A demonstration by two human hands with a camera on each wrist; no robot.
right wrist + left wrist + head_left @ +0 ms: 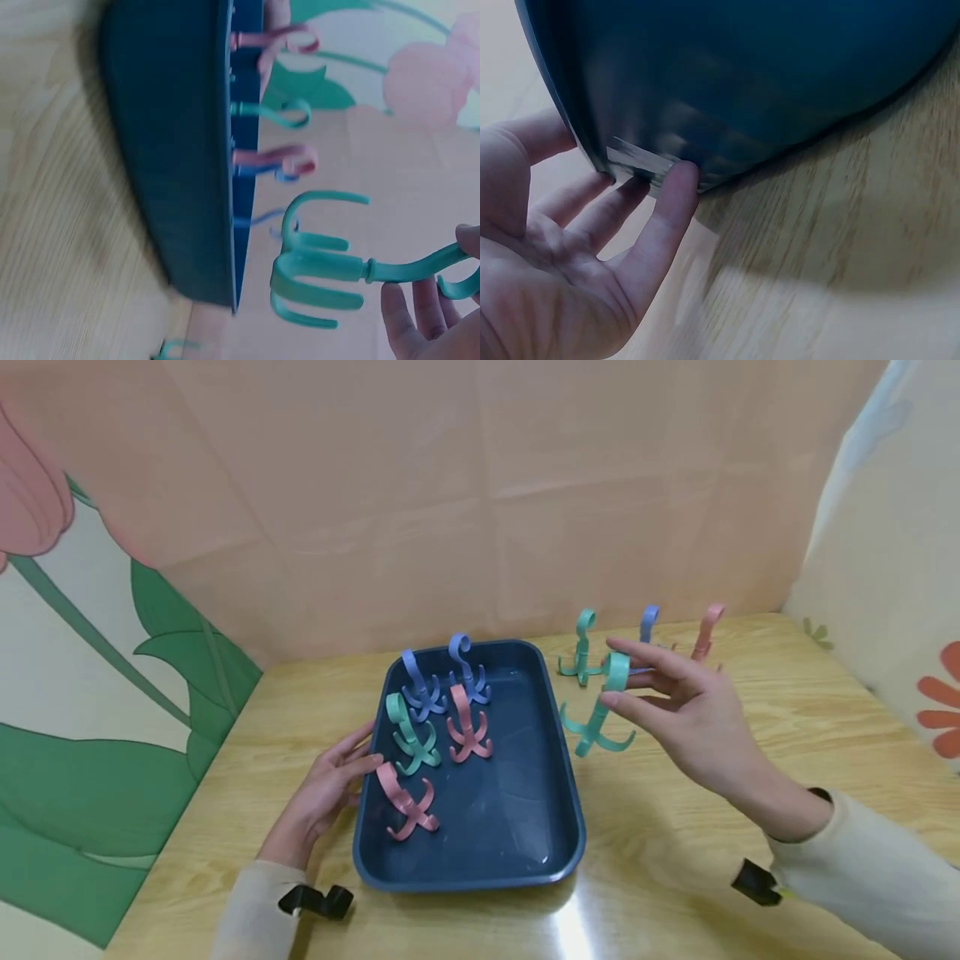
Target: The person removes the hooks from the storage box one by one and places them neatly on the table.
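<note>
My right hand (693, 718) pinches a green four-pronged hook (597, 718) near its curled top, prongs down, just beyond the right rim of the dark blue tray (480, 885). In the right wrist view the green hook (319, 274) is held clear of the tray. At the tray's left side, my left hand (326, 789) grips the edge, thumb at the rim and fingers against the outer wall. Inside the tray, on its left half, stand two blue hooks (423, 693), a green hook (416, 747) and two pink hooks (467, 735).
Behind my right hand, a green hook (582, 652), a blue hook (648, 625) and a pink hook (707, 631) stand on the wooden table (660, 877), partly hidden. A pink cloth backdrop (480, 510) rises along the table's back edge.
</note>
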